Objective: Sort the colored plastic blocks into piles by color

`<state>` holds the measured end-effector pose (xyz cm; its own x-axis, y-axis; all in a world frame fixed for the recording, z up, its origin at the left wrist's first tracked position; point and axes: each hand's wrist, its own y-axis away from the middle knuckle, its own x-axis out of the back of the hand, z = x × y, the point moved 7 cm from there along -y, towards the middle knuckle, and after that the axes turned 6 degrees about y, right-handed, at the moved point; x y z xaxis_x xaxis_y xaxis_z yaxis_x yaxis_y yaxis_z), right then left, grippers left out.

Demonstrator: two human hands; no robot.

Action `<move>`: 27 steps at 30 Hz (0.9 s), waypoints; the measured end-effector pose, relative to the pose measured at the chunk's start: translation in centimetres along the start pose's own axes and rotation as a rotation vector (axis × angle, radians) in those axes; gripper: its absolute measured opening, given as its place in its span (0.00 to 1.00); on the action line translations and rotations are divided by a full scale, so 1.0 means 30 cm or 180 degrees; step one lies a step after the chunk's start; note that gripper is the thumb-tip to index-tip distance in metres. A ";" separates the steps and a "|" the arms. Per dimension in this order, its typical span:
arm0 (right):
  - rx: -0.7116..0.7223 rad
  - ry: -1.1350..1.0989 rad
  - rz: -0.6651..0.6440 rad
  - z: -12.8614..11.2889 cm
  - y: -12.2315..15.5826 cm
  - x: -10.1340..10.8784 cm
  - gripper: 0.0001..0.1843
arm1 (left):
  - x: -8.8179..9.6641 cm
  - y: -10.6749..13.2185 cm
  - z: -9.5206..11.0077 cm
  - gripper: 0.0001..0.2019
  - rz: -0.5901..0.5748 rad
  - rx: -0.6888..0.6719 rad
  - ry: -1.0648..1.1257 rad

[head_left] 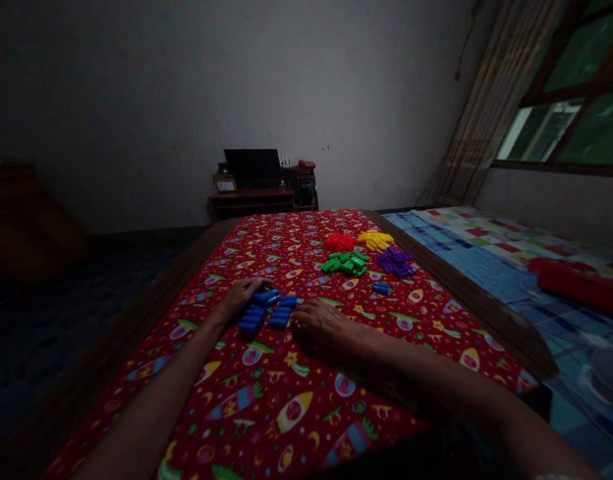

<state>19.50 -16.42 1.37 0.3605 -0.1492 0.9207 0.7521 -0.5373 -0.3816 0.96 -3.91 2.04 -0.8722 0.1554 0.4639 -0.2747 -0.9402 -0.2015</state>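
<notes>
blue pieces (279, 324), green pieces (346, 263), red pieces (340, 242), yellow pieces (375, 240), purple pieces (396, 262), red cloth (266, 250) with rocket-and-star print, blue plaid bedding (523, 323), black monitor (253, 167)

Extends up mid-frame as a table (159, 300) under rocket-print cloth (266, 240). Bears blue pieces (279, 319) near centre; farther right, a red pile (340, 242), yellow pile (375, 239), green pile (345, 263), purple pile (396, 262) and small blue cluster (381, 288).

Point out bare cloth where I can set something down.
The red cloth is bare on the near side of the blue pieces, and toward the far end, left of the red pile. Crowded: between the left hand and right hand, and around the green pile, yellow pile and purple pile.
</notes>
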 end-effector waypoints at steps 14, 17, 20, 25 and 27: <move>-0.1482 0.1082 0.0319 0.445 0.352 0.202 0.15 | -0.001 -0.016 -0.004 0.30 -0.0011 -0.0051 0.0034; -0.1064 0.1006 0.0412 0.364 0.237 0.168 0.16 | -0.002 -0.021 -0.014 0.31 -0.0016 -0.0039 0.0075; -0.0696 0.0766 0.0306 0.262 0.072 0.075 0.16 | -0.002 -0.023 -0.021 0.30 -0.0007 -0.0032 0.0084; -0.0089 0.0176 0.0025 0.111 -0.139 -0.068 0.20 | -0.003 -0.022 -0.025 0.30 -0.0064 -0.0029 0.0181; 0.0071 0.0040 -0.0053 0.083 -0.177 -0.085 0.17 | -0.004 -0.020 -0.028 0.30 -0.0081 -0.0015 0.0212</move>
<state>15.97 -11.12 0.85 0.3410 -0.1509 0.9279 0.7702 -0.5211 -0.3678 0.88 -3.12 1.38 -0.8899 0.1992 0.4105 -0.2988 -0.9343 -0.1945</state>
